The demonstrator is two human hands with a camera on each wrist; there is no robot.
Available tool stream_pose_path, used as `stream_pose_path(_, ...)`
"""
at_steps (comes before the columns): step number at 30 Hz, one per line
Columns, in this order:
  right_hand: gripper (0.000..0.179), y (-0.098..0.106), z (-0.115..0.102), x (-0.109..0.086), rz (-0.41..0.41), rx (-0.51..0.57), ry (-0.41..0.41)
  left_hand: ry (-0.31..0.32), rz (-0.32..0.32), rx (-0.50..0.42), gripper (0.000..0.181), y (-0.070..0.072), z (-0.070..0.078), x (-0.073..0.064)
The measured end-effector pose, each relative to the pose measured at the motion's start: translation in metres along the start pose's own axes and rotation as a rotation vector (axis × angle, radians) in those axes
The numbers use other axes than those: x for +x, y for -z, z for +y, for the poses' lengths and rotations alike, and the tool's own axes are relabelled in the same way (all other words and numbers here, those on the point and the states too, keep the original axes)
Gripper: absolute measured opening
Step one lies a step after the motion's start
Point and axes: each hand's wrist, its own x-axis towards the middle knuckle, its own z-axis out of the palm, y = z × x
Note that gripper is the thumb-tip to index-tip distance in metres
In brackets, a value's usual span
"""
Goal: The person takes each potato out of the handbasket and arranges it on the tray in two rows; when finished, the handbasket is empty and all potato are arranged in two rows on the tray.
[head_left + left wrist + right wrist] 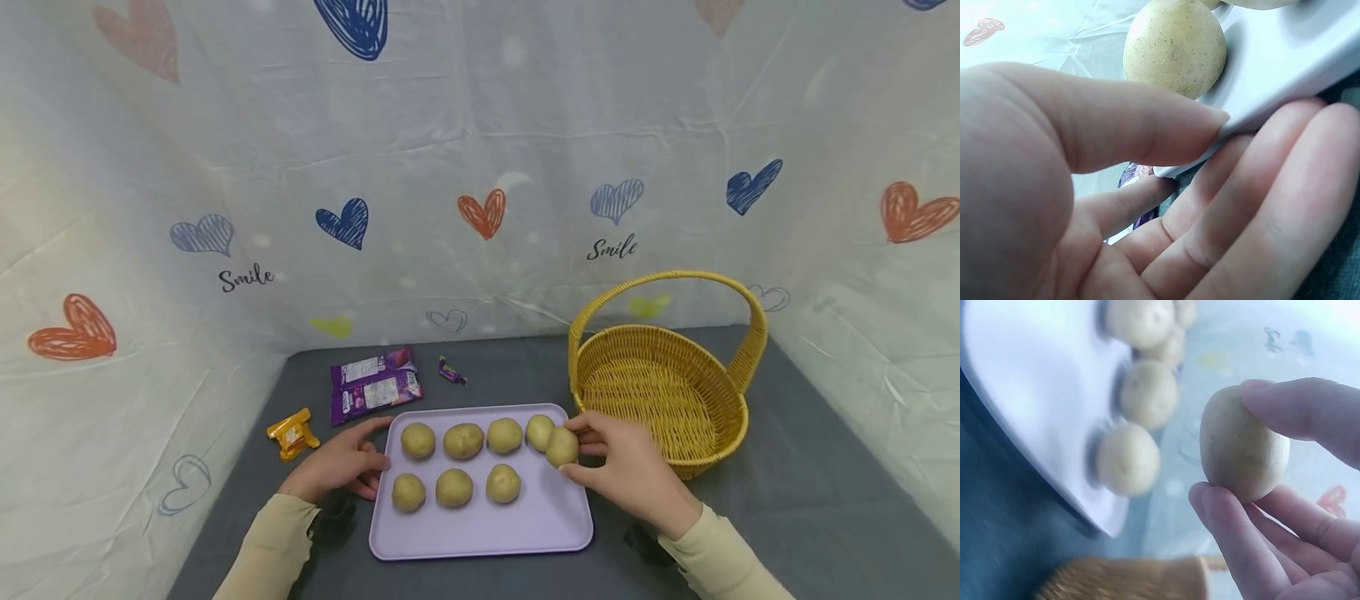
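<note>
My right hand [626, 467] pinches a small potato [562, 447] between thumb and fingers, above the right side of a lilac tray [525, 529]. In the right wrist view the held potato [1241, 447] is lifted clear of the tray. My left hand [341, 462] holds the tray's left edge; in the left wrist view the thumb lies on the rim [1225, 128] and the fingers curl at its outer side. Several potatoes lie in two rows on the tray, among them a back right potato [538, 432] partly behind the held one and a front left potato [408, 492].
A yellow woven basket [652, 379] with a tall handle stands behind my right hand. Behind the tray lie a purple snack packet [375, 386] and a small purple wrapped candy [452, 371]. An orange packet [293, 434] lies left, on the dark grey cloth [810, 467].
</note>
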Motion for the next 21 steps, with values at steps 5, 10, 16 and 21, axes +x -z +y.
stream_pose_path(5,0.043,-0.018,0.007,-0.002,-0.036,0.019,-0.004,-0.001,-0.005,0.004,0.081,0.000,0.001,-0.001)
stream_pose_path(10,0.041,-0.031,0.013,-0.002,-0.070,0.010,-0.036,-0.003,-0.008,0.002,0.082,0.000,0.001,-0.002)
stream_pose_path(16,0.041,-0.038,0.019,-0.002,-0.091,-0.004,-0.032,-0.009,-0.009,0.004,0.083,0.000,0.000,-0.001)
stream_pose_path(21,0.042,-0.042,0.021,-0.003,-0.107,0.010,-0.039,-0.007,-0.012,0.003,0.083,0.001,-0.001,0.000)
